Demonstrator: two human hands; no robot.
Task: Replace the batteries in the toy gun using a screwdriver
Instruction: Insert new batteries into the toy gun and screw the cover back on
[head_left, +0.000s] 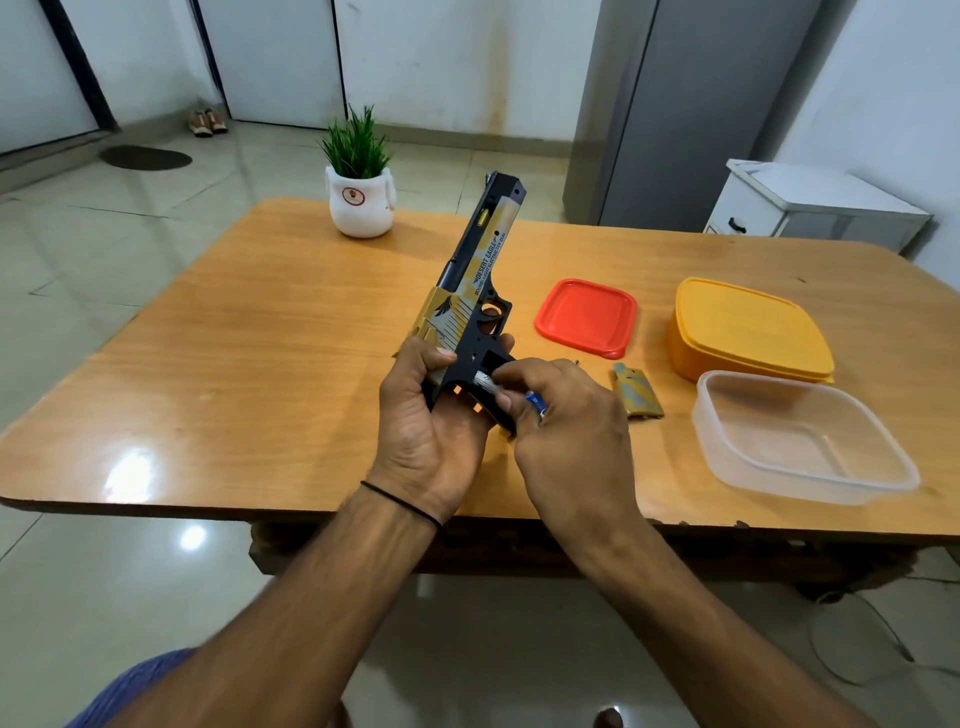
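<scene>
We judge the job to be about midway. The cover (638, 392) is already off and lies on the surface (249, 364) just right of our hands, so the unscrewing looks done. Our left hand (431, 415) is wrapped around the grip of the gun (480, 291), holding it above the surface with the barrel pointing up and away. Our right hand (563, 415) pinches a silvery battery (485, 383) at the open bay in the grip. We cannot tell whether the battery is going in or coming out. A blue-tipped piece (535, 402) is also tucked in that hand, either a second cell or a tool. What is left is seating the cells, refitting the cover and driving the screw. By count we see one gun, one cover, one battery for certain, one blue-tipped piece, one red lid (587, 317), one yellow box (748, 332), one clear tub (800, 436) and one plant (361, 200). We can make out no screwdriver for certain.
</scene>
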